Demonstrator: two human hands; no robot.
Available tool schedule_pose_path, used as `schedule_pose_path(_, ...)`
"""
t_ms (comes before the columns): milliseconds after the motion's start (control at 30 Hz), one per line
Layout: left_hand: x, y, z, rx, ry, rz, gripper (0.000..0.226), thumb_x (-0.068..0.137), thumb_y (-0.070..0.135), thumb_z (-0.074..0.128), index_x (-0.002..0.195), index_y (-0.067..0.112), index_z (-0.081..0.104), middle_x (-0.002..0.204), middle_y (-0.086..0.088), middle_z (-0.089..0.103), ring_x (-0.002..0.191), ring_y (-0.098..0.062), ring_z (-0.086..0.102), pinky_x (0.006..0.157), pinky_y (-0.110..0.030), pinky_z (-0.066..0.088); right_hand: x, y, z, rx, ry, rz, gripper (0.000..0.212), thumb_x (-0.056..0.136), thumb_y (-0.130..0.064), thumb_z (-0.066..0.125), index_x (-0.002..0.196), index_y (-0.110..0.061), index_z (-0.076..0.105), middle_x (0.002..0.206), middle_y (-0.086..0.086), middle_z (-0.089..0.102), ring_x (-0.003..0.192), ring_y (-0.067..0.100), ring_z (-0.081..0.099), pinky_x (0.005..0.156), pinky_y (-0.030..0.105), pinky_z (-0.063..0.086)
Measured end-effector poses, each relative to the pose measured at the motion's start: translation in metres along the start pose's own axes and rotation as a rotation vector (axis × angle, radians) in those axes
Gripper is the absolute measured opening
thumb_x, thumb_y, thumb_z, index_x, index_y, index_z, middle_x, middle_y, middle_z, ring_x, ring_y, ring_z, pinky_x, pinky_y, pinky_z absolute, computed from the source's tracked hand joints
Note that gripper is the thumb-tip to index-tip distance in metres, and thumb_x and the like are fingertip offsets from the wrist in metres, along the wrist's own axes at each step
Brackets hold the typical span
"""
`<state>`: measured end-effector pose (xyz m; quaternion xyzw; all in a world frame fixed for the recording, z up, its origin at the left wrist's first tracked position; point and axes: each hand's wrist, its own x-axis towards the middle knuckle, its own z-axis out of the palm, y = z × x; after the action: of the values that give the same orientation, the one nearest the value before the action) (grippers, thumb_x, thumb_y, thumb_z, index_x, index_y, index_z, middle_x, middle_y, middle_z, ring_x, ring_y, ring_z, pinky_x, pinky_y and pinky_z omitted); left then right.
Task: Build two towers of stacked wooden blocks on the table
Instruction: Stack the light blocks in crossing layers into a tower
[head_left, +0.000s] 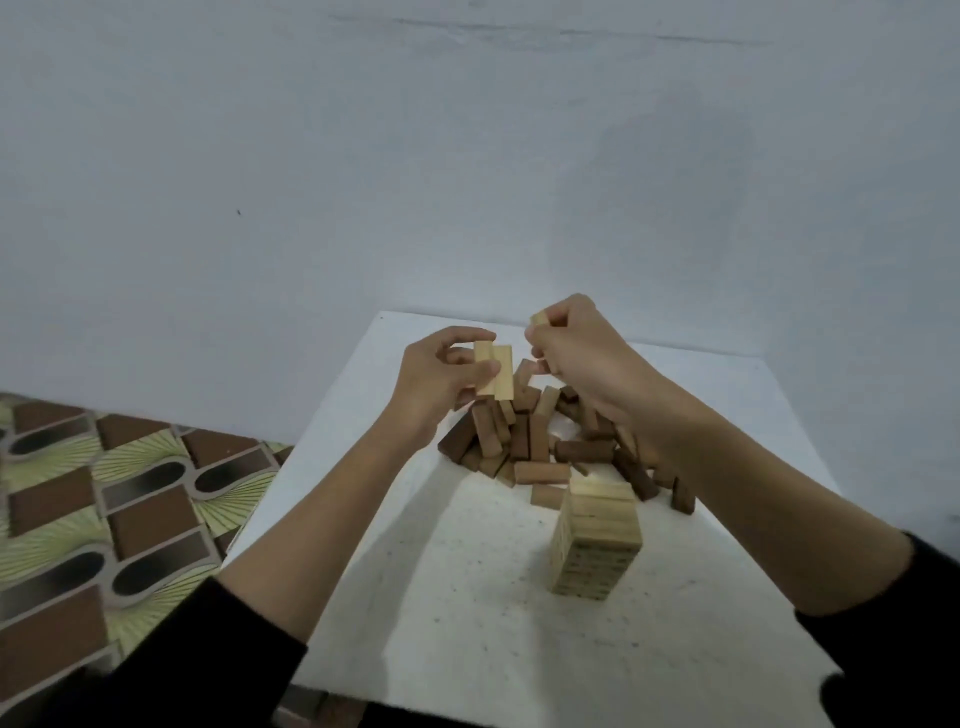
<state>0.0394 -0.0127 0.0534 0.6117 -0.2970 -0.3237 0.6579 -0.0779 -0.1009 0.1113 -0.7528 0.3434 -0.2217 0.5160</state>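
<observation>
Two pale blocks (493, 375) are pinched by the left hand (441, 382); one pale block (539, 318) is gripped by the right hand (582, 353), above a dark-brown pile (540, 441).

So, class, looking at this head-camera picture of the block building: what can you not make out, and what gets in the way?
- Head view: how many blocks the right hand grips; its fingers cover all but one light end.
- Head view: the right part of the loose block pile, hidden behind the right forearm.
- Head view: the layer count of the light tower; its lines are too blurred.
- Head view: the table's near edge, cut off by the sleeves and the frame.
</observation>
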Motion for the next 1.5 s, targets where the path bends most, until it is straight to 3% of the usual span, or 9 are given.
schedule_pose_path(133,-0.032,-0.022,-0.022,0.072,0.025,-0.030,0.028,0.078,-0.010,0.066,0.099,0.010,0.068,0.067,0.000,0.063,0.064,-0.012,0.061,0.069,-0.031,0.057,-0.037,-0.002,0.044,-0.081,0.060,-0.114,0.015,0.091,-0.005,0.045,0.078,0.000,0.052,0.075,0.015,0.051,0.069,0.019,0.047,0.061,0.020,0.042)
schedule_pose_path(267,-0.055,-0.044,-0.039,0.165,0.057,-0.047,0.022,0.076,-0.013,0.060,0.084,0.006,0.068,0.069,-0.014,0.059,0.065,-0.020,0.054,0.060,-0.028,0.055,-0.073,0.018,0.089,-0.045,0.030,-0.153,0.006,0.092,-0.009,0.055,0.087,-0.011,0.058,0.075,-0.011,0.058,0.066,-0.008,0.054,0.061,0.006,0.041)
schedule_pose_path(333,-0.062,-0.057,-0.046,0.228,0.086,-0.060,0.021,0.078,-0.013,0.059,0.082,0.005,0.068,0.066,-0.008,0.064,0.060,-0.013,0.056,0.053,-0.018,0.048,-0.081,0.036,0.109,-0.049,0.019,-0.116,0.005,0.094,-0.012,0.053,0.091,-0.012,0.057,0.083,-0.007,0.060,0.074,-0.003,0.054,0.064,0.010,0.041)
schedule_pose_path(433,-0.065,-0.081,-0.057,0.301,0.101,-0.092,0.031,0.074,-0.014,0.061,0.086,0.013,0.071,0.062,-0.007,0.062,0.058,-0.017,0.054,0.059,-0.029,0.049,-0.079,0.068,0.126,-0.179,0.057,-0.082,0.011,0.096,-0.010,0.048,0.104,-0.006,0.055,0.104,0.001,0.047,0.088,0.011,0.048,0.067,0.011,0.035)
schedule_pose_path(567,-0.064,-0.102,-0.062,0.461,0.085,-0.080,0.024,0.073,-0.002,0.071,0.086,0.018,0.071,0.063,0.006,0.060,0.054,-0.001,0.051,0.062,-0.021,0.047,-0.069,0.102,0.134,-0.265,0.066,0.033,0.013,0.096,-0.003,0.045,0.107,-0.004,0.051,0.107,0.001,0.035,0.093,0.015,0.045,0.076,0.015,0.031)
schedule_pose_path(867,-0.053,-0.119,-0.061,0.659,0.032,-0.037,0.025,0.077,0.008,0.073,0.101,0.016,0.068,0.095,-0.003,0.065,0.082,-0.013,0.054,0.066,-0.006,0.037,-0.056,0.136,0.138,-0.300,0.083,0.145,0.025,0.089,-0.004,0.052,0.114,-0.001,0.049,0.117,0.018,0.048,0.108,0.031,0.049,0.091,0.036,0.042)
schedule_pose_path(1100,-0.045,-0.126,-0.068,0.714,0.041,-0.029,0.031,0.076,0.012,0.077,0.106,0.007,0.069,0.105,0.000,0.046,0.091,-0.011,0.043,0.069,0.003,0.030,-0.055,0.144,0.144,-0.258,0.108,0.100,0.022,0.089,0.009,0.049,0.104,-0.007,0.047,0.107,0.001,0.038,0.078,0.007,0.039,0.059,0.005,0.039)
schedule_pose_path(1267,-0.052,-0.127,-0.073,0.645,0.037,-0.022,0.054,0.071,0.018,0.082,0.120,0.011,0.059,0.111,0.000,0.045,0.078,-0.004,0.046,0.067,-0.001,0.037,-0.057,0.148,0.142,-0.212,0.134,-0.021,0.024,0.091,0.004,0.049,0.114,0.000,0.052,0.114,0.007,0.044,0.100,0.016,0.047,0.071,0.011,0.038)
schedule_pose_path(1500,-0.057,-0.123,-0.089,0.673,-0.234,-0.005,0.083,0.067,0.014,0.084,0.138,0.022,0.040,0.127,0.007,0.046,0.088,-0.009,0.047,0.068,-0.006,0.039,-0.061,0.159,0.133,-0.234,-0.098,-0.133,0.066,0.078,0.010,0.055,0.138,-0.008,0.037,0.129,0.002,0.046,0.103,0.013,0.037,0.085,0.024,0.038)
